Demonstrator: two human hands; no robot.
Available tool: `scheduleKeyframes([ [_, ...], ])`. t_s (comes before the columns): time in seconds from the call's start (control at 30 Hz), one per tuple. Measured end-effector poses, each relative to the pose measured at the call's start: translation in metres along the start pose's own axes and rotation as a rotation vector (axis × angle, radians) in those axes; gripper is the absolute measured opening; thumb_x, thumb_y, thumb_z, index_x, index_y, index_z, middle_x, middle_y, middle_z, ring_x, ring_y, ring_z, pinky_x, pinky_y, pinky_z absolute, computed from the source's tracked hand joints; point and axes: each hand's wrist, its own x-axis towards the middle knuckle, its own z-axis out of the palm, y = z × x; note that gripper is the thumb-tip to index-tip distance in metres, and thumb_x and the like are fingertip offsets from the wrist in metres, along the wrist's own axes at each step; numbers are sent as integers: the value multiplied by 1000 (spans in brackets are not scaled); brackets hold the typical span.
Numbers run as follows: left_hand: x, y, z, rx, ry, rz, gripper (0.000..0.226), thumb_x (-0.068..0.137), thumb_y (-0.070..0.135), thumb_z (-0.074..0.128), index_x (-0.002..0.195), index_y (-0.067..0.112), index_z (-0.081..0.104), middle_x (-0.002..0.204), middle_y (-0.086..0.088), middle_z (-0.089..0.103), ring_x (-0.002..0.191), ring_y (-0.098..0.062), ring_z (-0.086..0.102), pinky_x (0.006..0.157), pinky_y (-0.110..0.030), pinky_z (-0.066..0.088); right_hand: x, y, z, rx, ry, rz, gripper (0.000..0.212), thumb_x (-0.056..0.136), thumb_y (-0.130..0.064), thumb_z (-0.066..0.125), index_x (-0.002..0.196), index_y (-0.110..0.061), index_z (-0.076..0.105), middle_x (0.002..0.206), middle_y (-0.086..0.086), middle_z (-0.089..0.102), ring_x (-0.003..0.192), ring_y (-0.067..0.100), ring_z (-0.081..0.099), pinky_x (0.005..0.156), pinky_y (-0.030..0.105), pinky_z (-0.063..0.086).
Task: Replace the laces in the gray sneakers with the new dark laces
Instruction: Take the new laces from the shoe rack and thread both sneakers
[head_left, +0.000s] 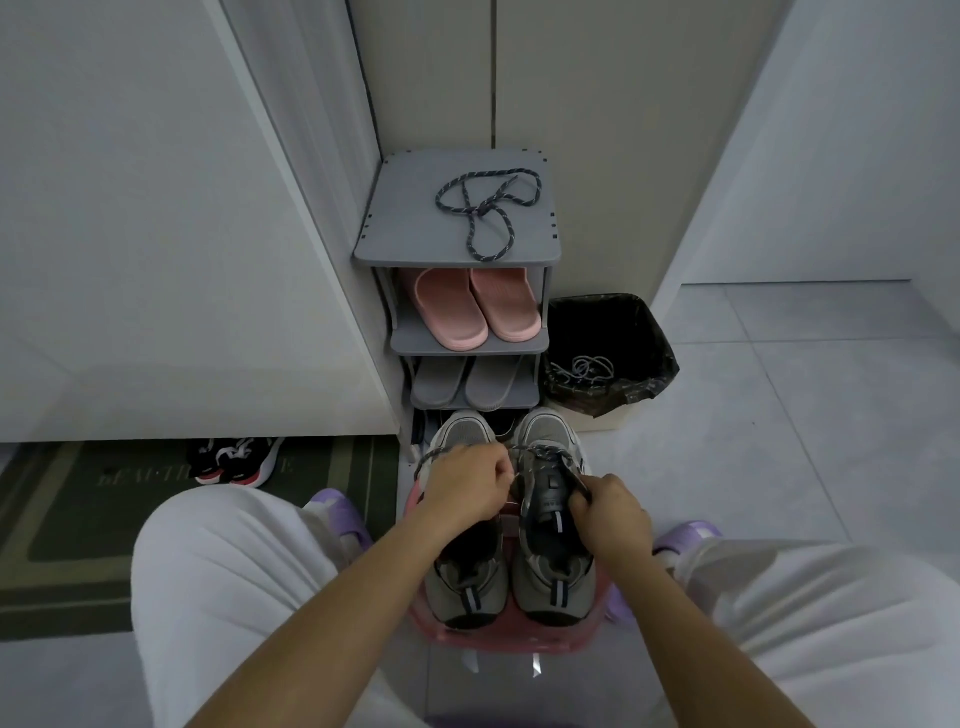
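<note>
The gray sneakers (467, 592) sit at lower centre on a pink plastic stool (519, 642). The left hand (467, 483) and right hand (608, 514), held apart, each pinch the dark lace (545, 454) on the frame-right shoe. Uneven pulls could leave unequal ends or tip a shoe off. The second dark lace (488, 213) lies on the gray shoe rack (395, 244) at upper centre, above a tiled floor (779, 415).

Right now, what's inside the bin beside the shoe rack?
A loose tangle of pale laces lies in the bin, on its black liner. Anything under the tangle or liner folds is hidden.
</note>
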Motion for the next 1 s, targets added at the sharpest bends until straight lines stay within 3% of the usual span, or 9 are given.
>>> scheduleKeyframes([
  [0.2,-2,-6,-8,-51,-163,-30,13,90,28,54,93,26,67,102,11,66,93,-12,61,84,-31,50,0,-2,-2,29,-9,2,15,89,-29,44,82,-22,56,91,8,56,79,29,58,79,41,50],
  [0.33,14,-1,-12,-56,-127,-48,26,94,25,47,72,21,60,86,0,66,84,-23,63,69,-29,46,5,-3,-13,203,-106,6,18,83,-34,60,87,-18,67,86,11,67,78,26,62,71,33,49],
  [0.47,33,-3,-9,-34,-4,-67,32,90,11,52,119,22,61,123,-1,58,113,-21,54,90,-35,47,12,-7,-31,330,-139,74,49,89,-53,50,64,-12,56,63,5,57,61,19,53,59,28,40],
  [0.57,43,-7,-4,204,-76,-23,29,91,19,53,119,22,61,127,0,52,125,-25,40,93,-37,40,16,-10,-35,286,-52,47,49,96,-40,45,58,-9,45,60,8,50,63,25,48,57,30,34],
  [0.67,49,-7,-10,176,-125,-44,19,94,30,48,99,20,64,115,-2,58,115,-25,45,90,-38,37,20,-22,-38,236,-35,-56,27,94,-21,49,81,-6,67,81,10,65,83,29,59,63,27,38],
  [0.8,49,2,-43,-174,-286,-20,23,98,27,47,89,12,62,87,-1,62,71,-12,54,65,-24,40,29,-53,-40,186,-116,-165,30,89,-21,58,117,-12,63,113,9,62,105,24,59,89,29,46],
  [0.87,48,3,-60,-228,-316,9,31,98,28,48,89,4,66,83,-6,63,69,-14,54,62,-24,41,33,-69,-43,83,-216,-200,13,86,-24,61,90,-12,65,93,5,59,90,21,58,79,29,46],
  [0.93,47,-1,-73,-297,-283,15,29,97,29,50,79,12,65,77,-2,61,73,-15,53,61,-24,40,35,-84,-52,82,-274,-183,27,85,-25,63,62,-18,50,70,0,50,65,14,49,61,26,40],
  [1.0,46,-9,-84,-401,-206,15,26,96,26,53,73,17,61,70,4,58,66,-9,53,56,-16,40,39,-93,-63,268,-276,-145,29,83,-21,66,60,-17,48,62,-1,47,56,11,44,56,26,37],
])
